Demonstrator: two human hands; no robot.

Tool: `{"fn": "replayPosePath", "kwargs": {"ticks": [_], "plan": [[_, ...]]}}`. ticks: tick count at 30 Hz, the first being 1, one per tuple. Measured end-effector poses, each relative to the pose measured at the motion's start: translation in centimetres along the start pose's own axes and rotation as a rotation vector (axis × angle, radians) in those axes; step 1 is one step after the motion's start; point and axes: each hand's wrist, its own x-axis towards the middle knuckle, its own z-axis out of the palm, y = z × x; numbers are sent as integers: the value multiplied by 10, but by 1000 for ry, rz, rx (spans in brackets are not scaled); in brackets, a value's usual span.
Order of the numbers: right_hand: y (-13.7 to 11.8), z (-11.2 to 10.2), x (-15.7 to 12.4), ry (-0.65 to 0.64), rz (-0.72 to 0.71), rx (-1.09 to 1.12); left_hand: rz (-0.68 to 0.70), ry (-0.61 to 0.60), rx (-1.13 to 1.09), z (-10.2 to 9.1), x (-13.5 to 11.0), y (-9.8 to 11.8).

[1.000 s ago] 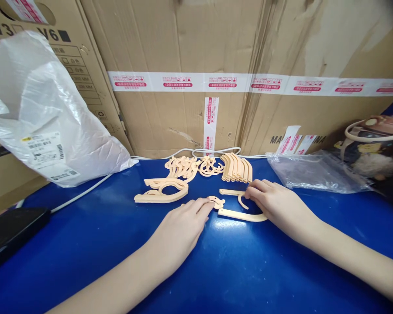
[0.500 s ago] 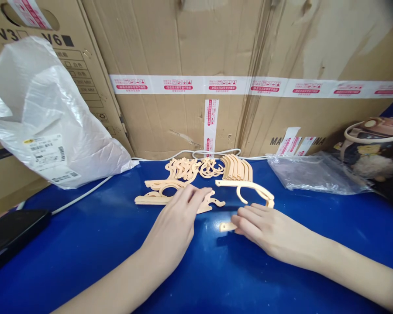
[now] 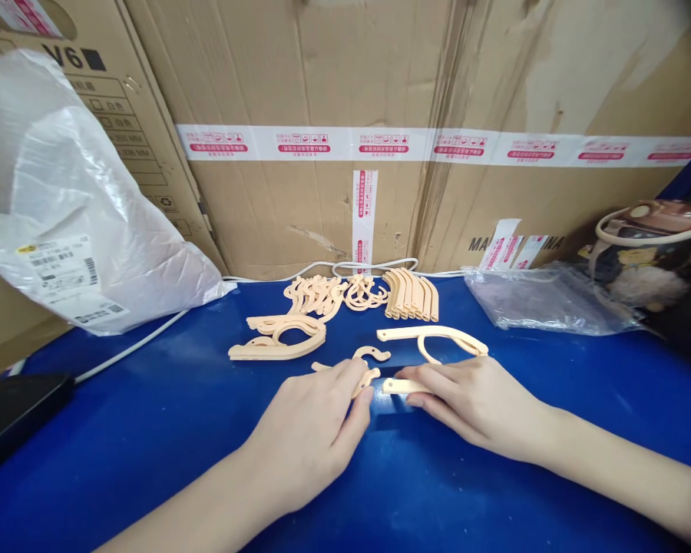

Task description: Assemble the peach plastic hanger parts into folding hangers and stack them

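Observation:
My left hand [image 3: 322, 422] is closed around a small wavy beige hanger piece [image 3: 368, 378], whose tip pokes out past the thumb. Close by on its right, my right hand [image 3: 475, 403] grips a beige hanger arm [image 3: 400, 386]; the end with a hole points left. The two pieces are near each other but apart. Just beyond the left fingers lies a curved hanger hook [image 3: 374, 353]. Behind the right hand, a partly hidden hanger [image 3: 431, 332] stretches out with a hook below its arm. Folded hangers [image 3: 282, 349] lie left of centre.
At the back are a pile of wavy pieces [image 3: 314, 296], a cluster of hooks [image 3: 362, 293] and a stack of arms [image 3: 411, 296]. A clear plastic bag [image 3: 547, 299], a white parcel bag [image 3: 92, 207] and a black device [image 3: 23, 418] flank the blue table [image 3: 438, 499].
My left hand has come away from the folded hangers, towards me, with the wavy piece, nearer my right hand. The right hand keeps its arm piece, now slightly higher in view.

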Motion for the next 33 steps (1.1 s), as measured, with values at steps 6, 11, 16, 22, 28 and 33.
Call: {"fn": "replayPosePath", "kwargs": {"ticks": [6, 11, 16, 22, 28, 33], "plan": [[1, 3, -1, 28, -23, -53, 40, -72, -77, 1, -2, 0], [0, 1, 1, 46, -51, -73, 39, -111, -90, 0, -2, 1], [-4, 1, 1, 46, -82, -63, 87, -101, -46, 2, -3, 2], [-7, 2, -1, 75, -75, -84, 150, -51, 234, 6, -2, -1], [-8, 1, 0, 40, -64, -39, 229, -1, 433, 7, -3, -3], [-9, -2, -1, -27, -7, 128, 378, 172, 586, 9, -5, -3]]}}
